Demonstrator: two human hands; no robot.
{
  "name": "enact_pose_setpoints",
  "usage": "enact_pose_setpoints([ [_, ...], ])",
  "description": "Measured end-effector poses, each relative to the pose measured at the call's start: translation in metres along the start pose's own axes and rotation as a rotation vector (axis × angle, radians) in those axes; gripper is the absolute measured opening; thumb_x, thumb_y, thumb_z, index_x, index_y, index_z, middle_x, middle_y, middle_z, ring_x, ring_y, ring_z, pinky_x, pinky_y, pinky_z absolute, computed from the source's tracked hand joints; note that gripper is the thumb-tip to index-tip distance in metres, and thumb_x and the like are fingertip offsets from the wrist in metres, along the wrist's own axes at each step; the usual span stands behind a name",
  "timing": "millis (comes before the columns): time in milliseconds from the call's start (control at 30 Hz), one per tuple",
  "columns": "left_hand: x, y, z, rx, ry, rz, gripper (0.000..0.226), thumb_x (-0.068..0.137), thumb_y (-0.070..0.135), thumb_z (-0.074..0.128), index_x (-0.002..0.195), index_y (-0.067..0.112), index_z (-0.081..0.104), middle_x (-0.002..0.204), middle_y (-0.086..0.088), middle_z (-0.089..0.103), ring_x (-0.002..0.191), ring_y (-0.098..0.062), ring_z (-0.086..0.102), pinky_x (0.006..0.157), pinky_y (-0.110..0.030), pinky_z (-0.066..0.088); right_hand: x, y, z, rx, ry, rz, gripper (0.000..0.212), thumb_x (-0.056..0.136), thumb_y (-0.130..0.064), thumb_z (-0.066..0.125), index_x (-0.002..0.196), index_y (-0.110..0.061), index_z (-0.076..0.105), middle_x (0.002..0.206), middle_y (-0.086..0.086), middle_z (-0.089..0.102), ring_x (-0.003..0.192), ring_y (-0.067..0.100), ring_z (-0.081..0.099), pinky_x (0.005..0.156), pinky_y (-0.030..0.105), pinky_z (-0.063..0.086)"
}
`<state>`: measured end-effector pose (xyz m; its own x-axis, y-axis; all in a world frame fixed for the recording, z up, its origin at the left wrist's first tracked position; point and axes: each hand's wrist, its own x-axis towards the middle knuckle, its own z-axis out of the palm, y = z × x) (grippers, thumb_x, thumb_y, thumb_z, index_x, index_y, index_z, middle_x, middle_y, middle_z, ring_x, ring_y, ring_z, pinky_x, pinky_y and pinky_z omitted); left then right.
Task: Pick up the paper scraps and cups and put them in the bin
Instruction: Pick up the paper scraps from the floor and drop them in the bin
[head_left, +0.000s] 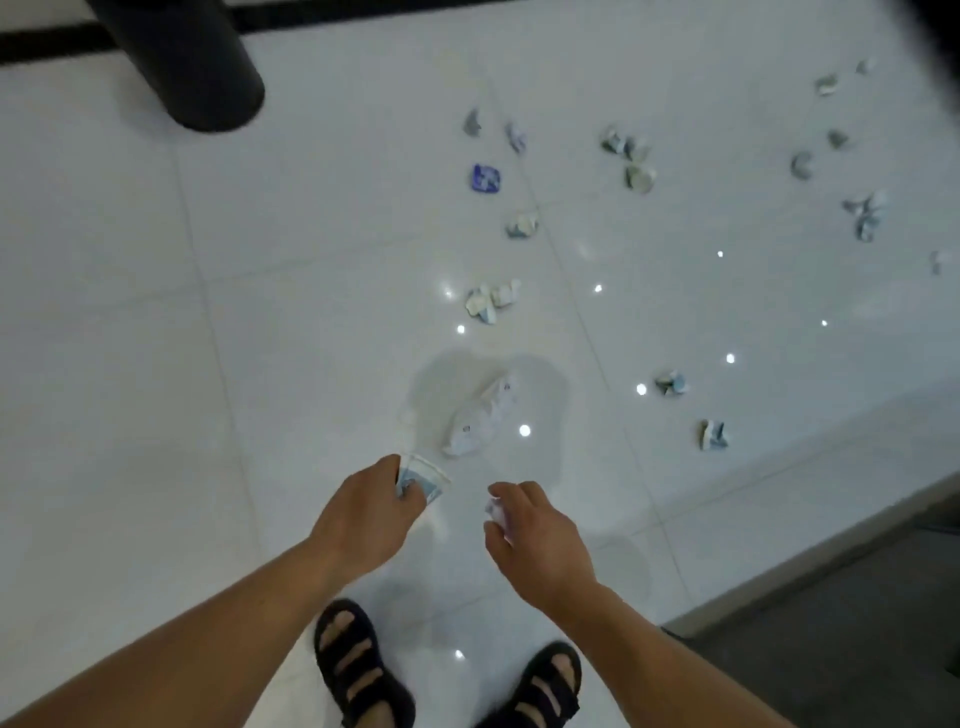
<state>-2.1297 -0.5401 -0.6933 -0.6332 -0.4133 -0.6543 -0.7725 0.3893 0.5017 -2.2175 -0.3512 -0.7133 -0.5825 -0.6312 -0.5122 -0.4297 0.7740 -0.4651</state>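
Left hand (363, 514) is gripping a crushed paper cup (423, 478), fingers curled round its wall and rim pointing forward. Right hand (535, 535) is pinching a small white scrap (494, 509) between thumb and fingertips.

Crumpled white paper (480, 418) is lying on the floor just ahead of both hands, slightly beyond the cup. More scraps (491, 301) are lying further out, forward and right of the right hand.

Handling estimate: everything is looking feather-light, soft and crushed (nothing fragile) — pinching the paper by a raised fold is looking easiest.

Black cylinder (202, 73) — likely the bin — is standing well forward-left of the left hand.
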Motion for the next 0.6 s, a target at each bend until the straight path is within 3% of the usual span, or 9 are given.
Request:
enact_pose_setpoints([
  [100,-0.043,0.015,-0.094,-0.042,0.081,-0.035,0.017,0.096,0.034,0.045,0.087,0.019,0.047,0.085,0.002,0.056,0.075,-0.015,0.054,0.062,-0.029,0.042,-0.007,-0.082,-0.072,-0.079,0.02,-0.094,0.036,0.095,-0.03,0.051,0.13,-0.02,0.053,0.121,-0.001,0.056,0.092,0.02,0.064,0.075,0.027,0.05],
  [200,-0.08,0.02,-0.174,-0.064,0.135,-0.063,0.016,0.096,0.032,0.045,0.092,0.017,0.047,0.091,-0.001,0.056,0.081,-0.019,0.054,0.066,-0.029,0.04,-0.014,-0.159,-0.12,-0.185,0.0,-0.151,0.036,0.094,-0.031,0.05,0.13,-0.022,0.054,0.12,-0.002,0.056,0.092,0.021,0.063,0.068,0.022,0.04],
  [267,-0.104,0.021,-0.218,-0.075,0.15,-0.078,0.014,0.095,0.031,0.046,0.092,0.018,0.045,0.092,0.0,0.054,0.083,-0.018,0.052,0.068,-0.027,0.037,-0.018,-0.208,-0.141,-0.211,0.002,-0.17,0.036,0.095,-0.032,0.049,0.129,-0.023,0.054,0.121,-0.003,0.057,0.094,0.021,0.063,0.069,0.021,0.037],
  [467,-0.142,0.006,-0.327,-0.129,0.256,-0.125,0.015,0.093,0.032,0.05,0.093,0.017,0.049,0.102,-0.005,0.061,0.086,-0.019,0.053,0.069,-0.027,0.039,0.002,-0.323,-0.185,-0.221,-0.004,-0.264,0.038,0.093,-0.032,0.049,0.129,-0.024,0.053,0.121,-0.003,0.056,0.095,0.021,0.064,0.078,0.027,0.05],
  [600,-0.135,0.003,-0.388,-0.157,0.305,-0.171,0.016,0.093,0.028,0.05,0.098,0.013,0.053,0.106,-0.007,0.062,0.092,-0.021,0.056,0.072,-0.028,0.041,0.042,-0.375,-0.211,-0.247,-0.023,-0.315,0.039,0.093,-0.03,0.047,0.131,-0.022,0.053,0.122,-0.001,0.056,0.098,0.023,0.063,0.074,0.026,0.046],
])
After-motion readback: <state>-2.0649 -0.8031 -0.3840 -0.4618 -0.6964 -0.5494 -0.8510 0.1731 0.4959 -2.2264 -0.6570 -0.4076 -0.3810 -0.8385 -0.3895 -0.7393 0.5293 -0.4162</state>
